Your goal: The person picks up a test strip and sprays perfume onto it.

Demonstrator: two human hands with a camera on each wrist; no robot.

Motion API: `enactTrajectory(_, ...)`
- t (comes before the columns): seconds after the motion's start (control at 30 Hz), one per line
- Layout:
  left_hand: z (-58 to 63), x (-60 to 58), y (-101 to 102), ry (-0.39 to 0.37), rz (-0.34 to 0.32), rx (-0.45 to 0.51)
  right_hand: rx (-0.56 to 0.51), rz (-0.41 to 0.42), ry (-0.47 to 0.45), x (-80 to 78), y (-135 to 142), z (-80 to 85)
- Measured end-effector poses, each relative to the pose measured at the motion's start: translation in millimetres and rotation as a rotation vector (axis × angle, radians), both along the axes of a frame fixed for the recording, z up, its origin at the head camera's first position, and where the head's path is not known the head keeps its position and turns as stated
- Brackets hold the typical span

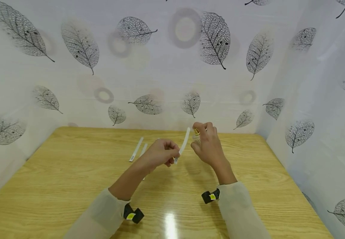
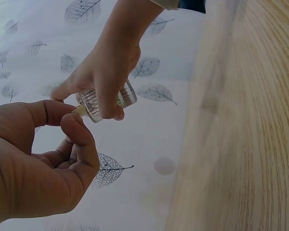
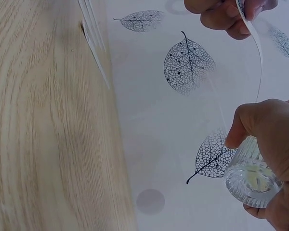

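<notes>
My left hand (image 1: 164, 152) pinches the lower end of a white paper strip (image 1: 185, 140) between thumb and fingers, and the strip curves upward above the table. To its right, my right hand (image 1: 209, 143) grips a small ribbed clear glass perfume bottle (image 3: 253, 180) with a gold spray top (image 1: 196, 131). The index finger lies over that top, close beside the strip's upper part. A little pale yellow liquid shows in the bottle in the right wrist view. From the left wrist, the strip is mostly hidden behind the left fingers (image 2: 77, 130).
More white paper strips, among them one strip (image 1: 136, 149) with a printed end, lie on the wooden table (image 1: 70, 186) left of my left hand. A white cloth (image 1: 160, 76) with leaf prints hangs behind the table and along its sides.
</notes>
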State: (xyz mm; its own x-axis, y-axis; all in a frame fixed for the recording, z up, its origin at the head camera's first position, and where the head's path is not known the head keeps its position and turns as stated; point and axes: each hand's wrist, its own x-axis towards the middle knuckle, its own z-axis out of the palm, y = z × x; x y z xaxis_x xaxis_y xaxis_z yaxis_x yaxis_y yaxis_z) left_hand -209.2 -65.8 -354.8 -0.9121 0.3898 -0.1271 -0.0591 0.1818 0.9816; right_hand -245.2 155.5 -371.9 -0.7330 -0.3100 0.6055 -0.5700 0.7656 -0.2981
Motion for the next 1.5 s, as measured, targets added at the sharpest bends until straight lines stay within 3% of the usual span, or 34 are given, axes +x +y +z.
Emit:
enactTrajectory(0.47, 0.7, 1.9, 0.4, -0.004, -0.005, 0.010, -0.013, -0.006, 0.030, 0.2, -0.8, 1.4)
enactTrajectory(1.1, 2.9, 4.4, 0.3, -0.003, 0.001, 0.007, -0.035, -0.007, -0.004, 1.2, -0.4, 1.5)
enactTrajectory(1.5, -1.7, -1.4, -2.8, -0.013, 0.039, -0.006, -0.033, 0.020, -0.010, -1.1, 2.6, -0.7)
